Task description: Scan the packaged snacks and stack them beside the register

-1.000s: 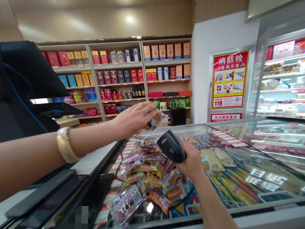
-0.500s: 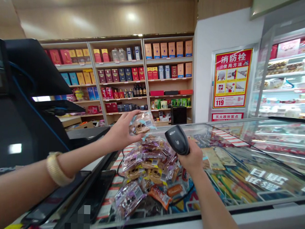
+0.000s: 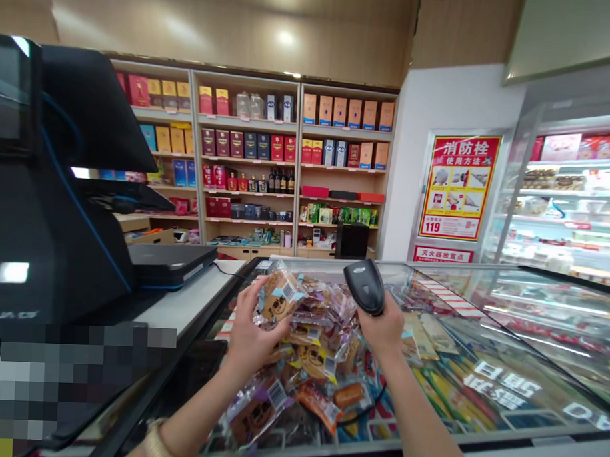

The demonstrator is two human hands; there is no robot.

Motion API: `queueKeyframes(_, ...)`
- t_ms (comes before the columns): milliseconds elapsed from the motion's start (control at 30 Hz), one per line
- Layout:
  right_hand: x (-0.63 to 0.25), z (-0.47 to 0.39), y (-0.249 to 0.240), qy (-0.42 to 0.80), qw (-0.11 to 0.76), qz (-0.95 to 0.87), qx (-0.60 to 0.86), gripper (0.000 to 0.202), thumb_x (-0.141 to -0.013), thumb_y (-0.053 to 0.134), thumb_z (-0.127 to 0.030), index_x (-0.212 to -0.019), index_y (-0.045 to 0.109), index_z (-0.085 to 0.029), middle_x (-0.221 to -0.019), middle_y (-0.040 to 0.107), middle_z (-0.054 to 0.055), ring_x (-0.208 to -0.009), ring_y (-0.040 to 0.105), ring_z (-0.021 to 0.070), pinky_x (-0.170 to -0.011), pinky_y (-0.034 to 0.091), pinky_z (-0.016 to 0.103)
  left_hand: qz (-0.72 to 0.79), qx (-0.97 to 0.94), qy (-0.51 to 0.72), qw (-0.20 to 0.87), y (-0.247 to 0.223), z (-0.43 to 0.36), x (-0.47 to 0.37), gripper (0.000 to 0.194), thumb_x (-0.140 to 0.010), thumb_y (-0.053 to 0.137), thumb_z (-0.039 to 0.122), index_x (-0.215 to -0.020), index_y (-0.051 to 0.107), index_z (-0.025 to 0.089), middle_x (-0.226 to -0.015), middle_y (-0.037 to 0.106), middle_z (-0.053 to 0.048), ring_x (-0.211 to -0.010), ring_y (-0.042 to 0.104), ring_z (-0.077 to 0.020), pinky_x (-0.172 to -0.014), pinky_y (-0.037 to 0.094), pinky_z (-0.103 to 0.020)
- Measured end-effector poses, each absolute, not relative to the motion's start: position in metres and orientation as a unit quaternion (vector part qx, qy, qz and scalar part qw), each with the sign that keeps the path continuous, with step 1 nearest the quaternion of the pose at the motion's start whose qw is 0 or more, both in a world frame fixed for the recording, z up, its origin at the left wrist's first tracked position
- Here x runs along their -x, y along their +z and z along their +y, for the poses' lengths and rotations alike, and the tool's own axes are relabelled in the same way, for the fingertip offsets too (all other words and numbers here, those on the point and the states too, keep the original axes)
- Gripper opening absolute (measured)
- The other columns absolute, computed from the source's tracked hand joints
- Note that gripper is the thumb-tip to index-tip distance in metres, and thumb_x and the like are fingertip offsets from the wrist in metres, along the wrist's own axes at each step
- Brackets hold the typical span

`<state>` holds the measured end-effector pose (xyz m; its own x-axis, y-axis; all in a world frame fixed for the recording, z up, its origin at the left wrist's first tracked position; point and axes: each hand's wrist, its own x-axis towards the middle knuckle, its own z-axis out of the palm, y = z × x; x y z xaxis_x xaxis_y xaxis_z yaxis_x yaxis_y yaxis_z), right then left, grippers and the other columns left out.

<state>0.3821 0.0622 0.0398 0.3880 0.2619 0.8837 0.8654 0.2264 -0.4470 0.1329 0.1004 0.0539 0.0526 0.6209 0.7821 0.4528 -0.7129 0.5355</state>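
My left hand (image 3: 256,327) is closed on a clear snack packet (image 3: 278,298) with light blue marks and a barcode, its thumb and fingers at the packet's sides. In my right hand (image 3: 384,324) is a black barcode scanner (image 3: 364,284), its head tilted toward the packet but apart from it. Beneath both hands a heap of wrapped snacks (image 3: 313,359) lies on the glass top of a freezer (image 3: 485,368). Toward the front of the heap are an orange-red packet (image 3: 319,403) and a clear-wrapped sausage (image 3: 349,394).
To the left stands a black checkout terminal (image 3: 81,181) beside a flat black box (image 3: 174,260). A cable (image 3: 366,409) runs under the heap. Shelves of boxed goods (image 3: 248,146) line the back wall, and a lit display fridge (image 3: 571,198) is at right.
My left hand has moved lower with the packet, and the packet's barcode side now shows more plainly. The scanner has shifted slightly to the right in view. The camera view has also shifted.
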Motion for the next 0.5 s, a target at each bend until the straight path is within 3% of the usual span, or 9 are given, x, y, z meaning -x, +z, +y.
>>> queueKeyframes(267, -0.356, 0.095, 0.057, -0.214, 0.567, -0.529, 0.594, 0.025, -0.076, 0.058, -0.04, -0.084, 0.065, -0.017, -0.076, 0.07, 0.009, -0.07, 0.063, 0.0243, -0.062, 0.042, 0.03, 0.383, -0.66, 0.641, 0.085, 0.053, 0.118, -0.136, 0.069, -0.069, 0.072, 0.035, -0.132, 0.045, 0.027, -0.126, 0.044, -0.01, -0.124, 0.048, -0.0295, -0.109, 0.041, -0.047)
queueKeyframes(400, -0.351, 0.101, 0.054, -0.236, 0.56, -0.532, 0.59, 0.024, -0.076, 0.059, -0.039, -0.085, 0.064, -0.017, -0.079, 0.069, 0.01, -0.072, 0.063, 0.0255, -0.063, 0.043, 0.032, 0.386, -0.651, 0.648, 0.084, 0.048, 0.114, -0.133, 0.062, -0.065, 0.076, 0.032, -0.122, 0.052, 0.026, -0.137, 0.036, -0.013, -0.133, 0.04, -0.0335, -0.112, 0.037, -0.051)
queueKeyframes(500, -0.354, 0.097, 0.051, -0.276, 0.557, -0.541, 0.566, 0.022, -0.077, 0.059, -0.04, -0.081, 0.06, -0.018, -0.076, 0.066, 0.009, -0.07, 0.061, 0.0245, -0.063, 0.043, 0.032, 0.369, -0.655, 0.644, 0.143, 0.046, 0.113, -0.135, 0.061, -0.067, 0.074, 0.032, -0.123, 0.05, 0.027, -0.134, 0.045, -0.012, -0.132, 0.043, -0.0311, -0.11, 0.039, -0.051)
